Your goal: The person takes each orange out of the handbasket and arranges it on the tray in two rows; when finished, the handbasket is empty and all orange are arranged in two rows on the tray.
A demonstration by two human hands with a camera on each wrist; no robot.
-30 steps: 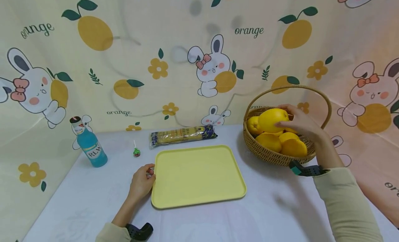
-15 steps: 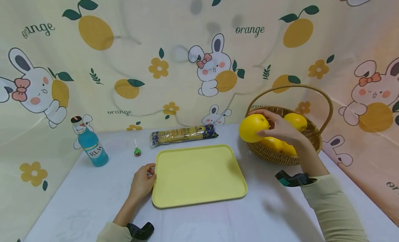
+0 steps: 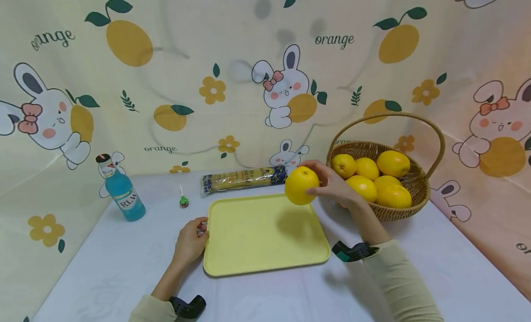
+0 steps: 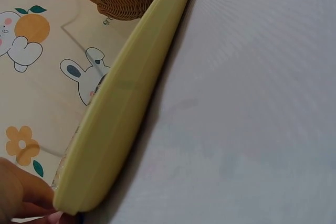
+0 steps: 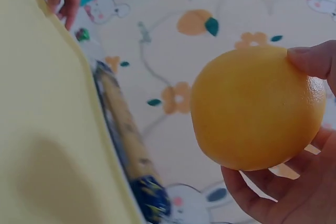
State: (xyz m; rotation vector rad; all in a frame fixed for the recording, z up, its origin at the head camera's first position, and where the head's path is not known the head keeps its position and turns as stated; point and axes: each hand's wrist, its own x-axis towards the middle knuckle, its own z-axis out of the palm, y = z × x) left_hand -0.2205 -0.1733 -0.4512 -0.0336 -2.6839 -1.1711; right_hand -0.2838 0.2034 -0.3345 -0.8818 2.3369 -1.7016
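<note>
My right hand point(image 3: 338, 188) holds a round yellow fruit point(image 3: 299, 186) above the right back corner of a pale yellow tray point(image 3: 253, 248). In the right wrist view, the thumb lies on one side of the smooth, glossy fruit point(image 5: 257, 108), with curled fingers supporting the other. The fruit's shadow falls on the tray. At the tray's left edge, my left hand point(image 3: 188, 241) grips the rim, fingers partly hidden. The left wrist view shows its fingers point(image 4: 23, 190) at the tray's corner. To the right stands a wicker basket point(image 3: 422, 193) with several yellow fruits point(image 3: 393, 163) inside.
Behind the tray lies a long clear packet of noodles or spaghetti point(image 3: 244, 180) with dark blue ends. Further left are a green-wrapped lollipop point(image 3: 184, 201) and a blue bottle point(image 3: 125, 197). A printed rabbit-and-orange cloth point(image 3: 232, 50) hangs behind the white table point(image 3: 269, 299).
My right hand has lifted the yellow fruit out of the basket and carried it left to above the tray. My left hand has stayed at the tray's left edge.
</note>
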